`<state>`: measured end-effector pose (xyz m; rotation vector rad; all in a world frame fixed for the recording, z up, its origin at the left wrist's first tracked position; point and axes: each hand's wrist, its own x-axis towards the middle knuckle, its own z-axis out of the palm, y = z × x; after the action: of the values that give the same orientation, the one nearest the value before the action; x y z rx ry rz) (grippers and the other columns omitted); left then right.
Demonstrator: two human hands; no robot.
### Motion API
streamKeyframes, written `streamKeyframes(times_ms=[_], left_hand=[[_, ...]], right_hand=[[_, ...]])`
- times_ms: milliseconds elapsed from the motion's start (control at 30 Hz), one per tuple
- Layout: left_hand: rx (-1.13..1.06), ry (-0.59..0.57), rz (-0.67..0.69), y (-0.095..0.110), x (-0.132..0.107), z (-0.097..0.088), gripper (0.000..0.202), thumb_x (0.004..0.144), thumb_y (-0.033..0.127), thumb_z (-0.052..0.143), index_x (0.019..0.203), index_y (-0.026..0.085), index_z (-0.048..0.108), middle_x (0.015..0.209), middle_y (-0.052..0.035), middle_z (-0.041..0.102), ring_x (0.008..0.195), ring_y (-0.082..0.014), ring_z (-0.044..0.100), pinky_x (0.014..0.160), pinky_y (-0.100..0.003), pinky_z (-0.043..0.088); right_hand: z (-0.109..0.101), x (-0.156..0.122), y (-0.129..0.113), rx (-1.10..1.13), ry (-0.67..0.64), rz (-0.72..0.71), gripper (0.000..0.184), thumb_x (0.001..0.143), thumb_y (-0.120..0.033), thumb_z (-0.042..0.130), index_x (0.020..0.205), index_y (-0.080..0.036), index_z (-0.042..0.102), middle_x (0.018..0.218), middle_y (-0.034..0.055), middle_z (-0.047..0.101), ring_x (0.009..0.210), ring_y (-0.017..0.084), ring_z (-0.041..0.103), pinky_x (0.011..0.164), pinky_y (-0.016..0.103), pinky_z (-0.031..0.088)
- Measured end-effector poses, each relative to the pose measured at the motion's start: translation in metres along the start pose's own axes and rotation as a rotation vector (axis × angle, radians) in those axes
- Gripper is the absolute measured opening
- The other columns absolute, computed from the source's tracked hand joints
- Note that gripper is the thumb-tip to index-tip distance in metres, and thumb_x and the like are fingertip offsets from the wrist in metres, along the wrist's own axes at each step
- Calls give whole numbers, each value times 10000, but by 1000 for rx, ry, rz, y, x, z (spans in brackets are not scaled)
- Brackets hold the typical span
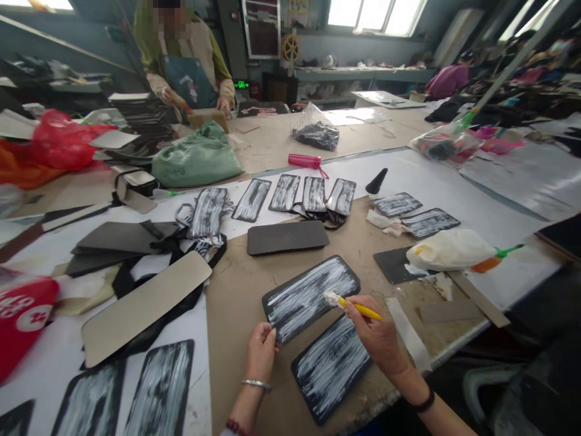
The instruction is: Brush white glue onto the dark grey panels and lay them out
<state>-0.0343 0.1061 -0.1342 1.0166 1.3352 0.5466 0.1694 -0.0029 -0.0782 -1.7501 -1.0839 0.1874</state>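
My right hand [373, 332] grips a brush with a yellow handle [365, 310]. White paste clings to its bristles, which are at the surface of a dark rectangular panel [313, 290] streaked with white. At that panel's lower left corner, my left hand [262, 351] pinches the edge between thumb and fingers. A second streaked panel [333, 369] lies just below, partly behind my right forearm. Beyond the panel rests a plain dark grey panel [288, 237]. Over to the right, a white bag [454, 249] sits partly on another dark panel [393, 265] smeared with white.
More streaked panels [252, 200] lie along the back and at the lower left. A beige panel [147, 309] tops dark pieces on the left. A pink bottle [305, 161], a black cone [376, 181] and a green bag [197, 158] stand farther back. Across the table is a person in an apron [190, 82].
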Motion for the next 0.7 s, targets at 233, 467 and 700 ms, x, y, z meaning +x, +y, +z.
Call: streamKeyframes(times_ms=[233, 467, 700], left_hand=[[-69, -5, -12, -3, 0, -1, 323, 505, 458, 619, 593, 196, 451, 487, 54, 495, 412, -89, 479, 413, -210, 369], [-92, 7, 28, -2, -6, -2, 266, 551, 416, 593, 584, 197, 446, 455, 59, 477, 394, -98, 485, 378, -199, 339], [-109, 35, 250, 20, -3, -43, 284, 710, 465, 575, 742, 184, 548, 564, 22, 580, 489, -114, 550, 472, -228, 417]], right_hand=[[66, -33, -19, 429, -148, 477, 372, 789, -548, 594, 816, -178, 586, 655, 34, 632, 568, 215, 654, 530, 337, 590], [18, 0, 13, 228, 108, 532, 473, 653, -594, 682, 827, -160, 609, 698, 66, 665, 612, 247, 670, 613, 369, 597], [-36, 6, 32, 512, 170, 767, 443, 485, -439, 833, 780, -160, 656, 756, 99, 696, 659, 288, 679, 590, 319, 620]])
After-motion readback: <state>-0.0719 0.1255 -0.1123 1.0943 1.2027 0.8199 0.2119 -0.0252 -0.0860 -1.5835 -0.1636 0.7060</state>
